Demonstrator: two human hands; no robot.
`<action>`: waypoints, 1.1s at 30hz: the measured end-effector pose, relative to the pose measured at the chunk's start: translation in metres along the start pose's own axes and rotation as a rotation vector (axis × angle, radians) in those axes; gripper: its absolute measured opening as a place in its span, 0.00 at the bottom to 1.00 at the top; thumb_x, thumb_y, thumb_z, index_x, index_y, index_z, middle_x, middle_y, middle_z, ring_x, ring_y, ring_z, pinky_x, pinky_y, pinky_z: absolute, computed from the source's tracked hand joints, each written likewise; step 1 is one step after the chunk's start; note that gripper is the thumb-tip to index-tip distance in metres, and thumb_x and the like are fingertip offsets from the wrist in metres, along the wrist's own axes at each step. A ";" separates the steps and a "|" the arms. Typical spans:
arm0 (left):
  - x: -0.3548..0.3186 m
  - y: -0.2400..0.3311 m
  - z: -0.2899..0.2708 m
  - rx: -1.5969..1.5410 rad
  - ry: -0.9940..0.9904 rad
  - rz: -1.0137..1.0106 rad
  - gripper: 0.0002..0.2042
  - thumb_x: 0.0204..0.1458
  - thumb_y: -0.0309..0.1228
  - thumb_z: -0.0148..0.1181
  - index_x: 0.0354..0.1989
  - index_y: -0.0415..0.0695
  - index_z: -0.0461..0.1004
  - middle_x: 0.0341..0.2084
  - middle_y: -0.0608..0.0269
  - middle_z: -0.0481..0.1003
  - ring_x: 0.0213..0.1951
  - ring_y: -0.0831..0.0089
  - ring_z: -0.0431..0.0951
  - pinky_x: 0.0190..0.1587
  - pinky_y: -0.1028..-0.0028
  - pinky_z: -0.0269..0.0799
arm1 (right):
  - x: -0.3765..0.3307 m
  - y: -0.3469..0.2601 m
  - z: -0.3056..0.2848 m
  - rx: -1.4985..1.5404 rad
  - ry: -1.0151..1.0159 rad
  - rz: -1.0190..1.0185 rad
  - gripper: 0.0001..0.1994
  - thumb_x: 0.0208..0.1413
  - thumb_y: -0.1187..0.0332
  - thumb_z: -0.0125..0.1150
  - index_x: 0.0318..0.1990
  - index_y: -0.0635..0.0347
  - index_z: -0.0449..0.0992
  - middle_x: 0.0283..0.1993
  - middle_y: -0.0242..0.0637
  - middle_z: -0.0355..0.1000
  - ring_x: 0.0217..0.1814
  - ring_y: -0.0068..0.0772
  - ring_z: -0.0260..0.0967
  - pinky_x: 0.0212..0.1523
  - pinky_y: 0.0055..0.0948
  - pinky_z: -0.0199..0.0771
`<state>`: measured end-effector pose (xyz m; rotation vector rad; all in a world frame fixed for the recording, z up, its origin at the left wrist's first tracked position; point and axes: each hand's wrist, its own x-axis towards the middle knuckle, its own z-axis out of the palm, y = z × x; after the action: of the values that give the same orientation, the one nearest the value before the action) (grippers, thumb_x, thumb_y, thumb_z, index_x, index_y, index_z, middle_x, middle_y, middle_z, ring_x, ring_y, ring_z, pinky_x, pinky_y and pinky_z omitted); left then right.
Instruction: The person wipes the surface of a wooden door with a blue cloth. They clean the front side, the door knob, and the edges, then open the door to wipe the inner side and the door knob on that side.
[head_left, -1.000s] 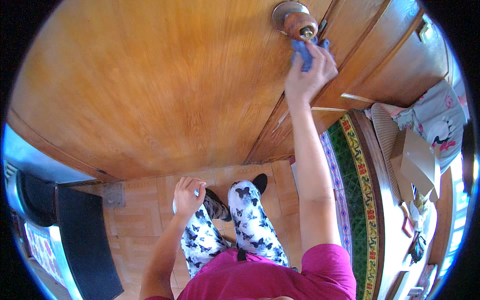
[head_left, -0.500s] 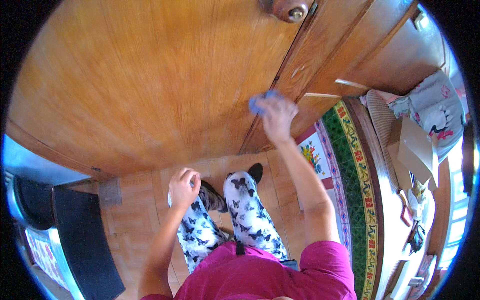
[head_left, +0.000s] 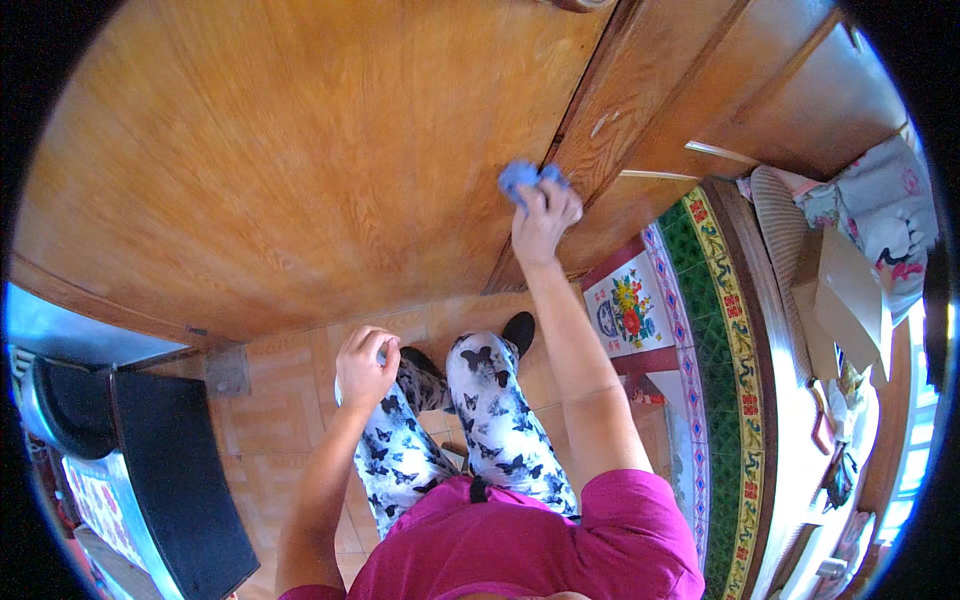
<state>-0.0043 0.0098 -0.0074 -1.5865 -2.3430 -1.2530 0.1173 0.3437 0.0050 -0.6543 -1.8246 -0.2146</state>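
Note:
A crumpled blue cloth [head_left: 520, 183] is pressed against the lower right part of a brown wooden door [head_left: 330, 170], close to the seam with its frame. My right hand [head_left: 545, 218] grips this cloth, its fingers bent over it and the arm stretched forward. Beside my knee, my left hand [head_left: 367, 366] is held with curled fingers; whether anything lies inside them is hidden. Below it are my legs in white trousers [head_left: 500, 400] with black butterflies.
A black-topped piece of furniture [head_left: 180, 480] stands at the lower left. On the right runs a ledge faced with green tiles [head_left: 715, 330] and a flower picture panel [head_left: 628, 308]. An open cardboard box [head_left: 850, 300] and patterned fabric [head_left: 880, 210] rest on it. The floor is tiled [head_left: 290, 420].
My right hand and the cloth have shifted slightly left and up along the door. The view has tilted, so the doorknob is mostly out of sight. The left hand stays by the knee.

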 end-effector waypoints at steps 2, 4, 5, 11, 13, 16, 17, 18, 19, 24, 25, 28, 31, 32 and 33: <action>0.003 0.002 0.003 -0.014 0.003 0.015 0.02 0.50 0.26 0.64 0.28 0.45 0.76 0.29 0.61 0.77 0.35 0.58 0.79 0.38 0.62 0.74 | -0.053 0.010 0.000 -0.062 -0.230 0.037 0.16 0.47 0.71 0.68 0.44 0.38 0.79 0.51 0.31 0.69 0.57 0.46 0.62 0.59 0.52 0.55; 0.006 0.003 0.003 -0.014 0.006 0.030 0.02 0.50 0.26 0.64 0.29 0.46 0.76 0.29 0.61 0.77 0.35 0.58 0.79 0.38 0.62 0.74 | -0.088 0.014 -0.013 -0.096 -0.562 0.096 0.17 0.48 0.70 0.68 0.46 0.37 0.79 0.50 0.32 0.71 0.56 0.45 0.64 0.59 0.51 0.56; 0.006 0.004 0.004 -0.012 0.009 0.037 0.02 0.50 0.26 0.64 0.29 0.46 0.76 0.29 0.61 0.77 0.34 0.58 0.79 0.38 0.62 0.74 | -0.095 0.017 -0.018 -0.057 -0.587 0.175 0.16 0.49 0.68 0.68 0.47 0.38 0.79 0.48 0.34 0.71 0.55 0.44 0.65 0.58 0.49 0.57; 0.001 -0.002 0.006 0.010 0.002 0.011 0.03 0.49 0.26 0.64 0.29 0.45 0.76 0.28 0.61 0.77 0.33 0.57 0.79 0.37 0.62 0.74 | 0.055 -0.020 -0.044 0.063 0.039 0.102 0.17 0.48 0.65 0.71 0.48 0.41 0.79 0.45 0.35 0.70 0.53 0.43 0.65 0.56 0.46 0.56; 0.000 -0.002 0.004 0.036 -0.007 -0.016 0.03 0.49 0.26 0.65 0.28 0.45 0.76 0.27 0.61 0.77 0.33 0.57 0.79 0.37 0.61 0.73 | 0.102 -0.034 -0.046 0.070 0.200 0.106 0.17 0.46 0.66 0.72 0.46 0.39 0.81 0.44 0.30 0.71 0.51 0.40 0.65 0.56 0.45 0.55; 0.001 0.000 0.003 0.023 0.014 0.001 0.03 0.49 0.27 0.65 0.28 0.45 0.76 0.27 0.60 0.77 0.33 0.57 0.79 0.37 0.61 0.73 | 0.106 -0.033 -0.030 0.021 0.175 0.087 0.16 0.47 0.67 0.72 0.46 0.41 0.81 0.46 0.32 0.73 0.54 0.40 0.66 0.57 0.44 0.55; 0.002 -0.001 0.003 0.039 0.016 0.010 0.04 0.49 0.27 0.65 0.27 0.46 0.76 0.28 0.61 0.77 0.33 0.57 0.79 0.37 0.61 0.73 | 0.088 -0.027 -0.020 0.006 0.158 0.091 0.16 0.46 0.67 0.72 0.45 0.40 0.81 0.47 0.31 0.72 0.53 0.42 0.66 0.57 0.44 0.56; 0.002 -0.001 0.004 0.025 0.013 0.011 0.04 0.49 0.27 0.65 0.28 0.46 0.76 0.28 0.61 0.77 0.33 0.57 0.79 0.37 0.61 0.73 | 0.067 -0.025 -0.015 0.003 0.139 0.082 0.15 0.45 0.68 0.72 0.43 0.41 0.80 0.47 0.32 0.72 0.53 0.44 0.66 0.57 0.46 0.56; 0.004 0.000 0.004 0.013 0.012 0.013 0.04 0.49 0.27 0.65 0.28 0.46 0.76 0.28 0.61 0.77 0.33 0.57 0.79 0.37 0.61 0.74 | 0.043 -0.021 -0.010 0.007 0.080 0.080 0.15 0.45 0.70 0.70 0.42 0.42 0.80 0.47 0.33 0.72 0.54 0.46 0.65 0.56 0.48 0.56; 0.010 0.003 0.003 -0.002 0.021 0.034 0.03 0.50 0.27 0.65 0.28 0.46 0.76 0.28 0.62 0.78 0.34 0.58 0.79 0.37 0.62 0.74 | -0.050 -0.008 -0.019 0.021 -0.488 -0.006 0.18 0.43 0.73 0.69 0.43 0.37 0.81 0.43 0.28 0.70 0.51 0.42 0.64 0.55 0.46 0.57; 0.008 0.002 0.003 0.013 0.029 0.041 0.03 0.50 0.27 0.65 0.28 0.46 0.76 0.28 0.62 0.78 0.34 0.58 0.79 0.37 0.62 0.74 | -0.038 -0.015 -0.025 0.051 -0.443 0.000 0.18 0.43 0.73 0.69 0.43 0.36 0.82 0.43 0.28 0.69 0.51 0.42 0.64 0.55 0.46 0.57; 0.004 -0.005 0.008 -0.008 0.002 -0.016 0.02 0.50 0.26 0.64 0.28 0.45 0.76 0.29 0.62 0.78 0.34 0.58 0.80 0.37 0.62 0.75 | 0.044 -0.036 -0.038 0.090 -0.150 -0.077 0.22 0.42 0.73 0.70 0.47 0.35 0.82 0.44 0.30 0.69 0.51 0.40 0.64 0.55 0.45 0.56; 0.001 -0.001 0.003 0.042 -0.014 -0.040 0.02 0.49 0.25 0.65 0.28 0.45 0.77 0.29 0.61 0.78 0.33 0.57 0.80 0.37 0.62 0.75 | 0.140 -0.061 -0.044 0.165 0.196 -0.108 0.22 0.44 0.75 0.68 0.48 0.38 0.84 0.46 0.27 0.71 0.54 0.36 0.64 0.58 0.40 0.54; 0.003 0.003 0.000 0.075 -0.008 -0.037 0.02 0.49 0.25 0.65 0.27 0.44 0.77 0.29 0.61 0.78 0.33 0.57 0.79 0.37 0.62 0.75 | 0.165 -0.070 -0.045 0.127 0.269 -0.129 0.22 0.44 0.75 0.68 0.47 0.36 0.84 0.47 0.25 0.70 0.53 0.37 0.63 0.58 0.39 0.54; 0.005 0.007 -0.001 0.109 -0.007 -0.030 0.02 0.48 0.25 0.65 0.27 0.44 0.77 0.29 0.60 0.78 0.34 0.57 0.79 0.37 0.62 0.75 | 0.174 -0.070 -0.035 0.121 0.298 -0.140 0.22 0.43 0.76 0.68 0.47 0.35 0.84 0.46 0.25 0.70 0.53 0.37 0.63 0.57 0.40 0.54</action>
<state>-0.0014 0.0140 -0.0009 -1.5309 -2.4024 -1.1060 0.0710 0.3270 0.1896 -0.3874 -1.5825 -0.2769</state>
